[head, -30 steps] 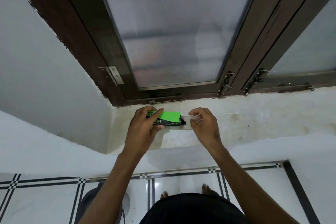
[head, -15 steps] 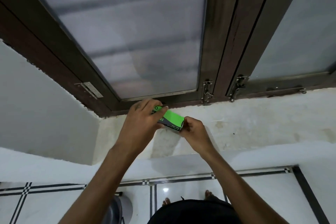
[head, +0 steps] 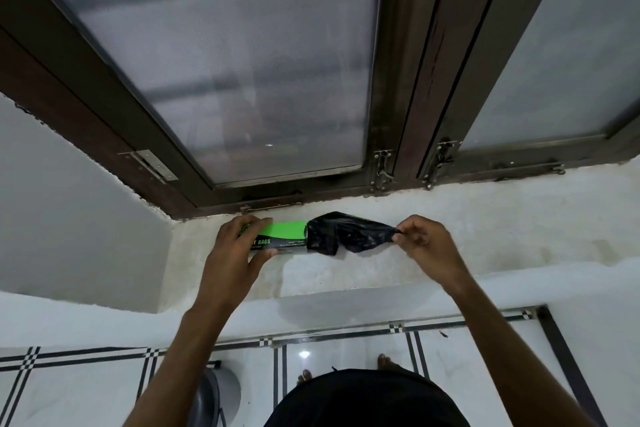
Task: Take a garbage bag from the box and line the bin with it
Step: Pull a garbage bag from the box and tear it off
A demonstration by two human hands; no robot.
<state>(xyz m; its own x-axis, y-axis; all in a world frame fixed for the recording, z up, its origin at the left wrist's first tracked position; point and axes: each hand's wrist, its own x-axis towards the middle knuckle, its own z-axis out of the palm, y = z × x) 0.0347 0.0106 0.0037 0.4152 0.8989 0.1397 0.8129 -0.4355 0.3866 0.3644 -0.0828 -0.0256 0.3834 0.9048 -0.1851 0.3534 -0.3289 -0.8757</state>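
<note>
Low at the near left, part of a grey bin [head: 221,392] shows on the tiled floor, well below the work and not yet lined.

Up on the white sill [head: 485,236], the left hand [head: 239,250] is wrapped around the left end of the green box [head: 285,236], thumb on the near face and fingers over the far edge, clamped on it. That hold is what the pull works against, so it should be firm and press the box flat to the sill without crushing the open end.

From the box's right mouth a crumpled black bag [head: 346,234] is partly out, one end apparently in the opening. The right hand [head: 427,246] pinches the bag's far tip between thumb and fingertips, closed on the plastic.

The pull is best kept straight to the right, in line with the box, slow and even, so the thin film neither tears at the pinch nor drags the next bag out. Whether the bags are joined by perforations cannot be told; if so, a short snap near the mouth would separate them.
</note>
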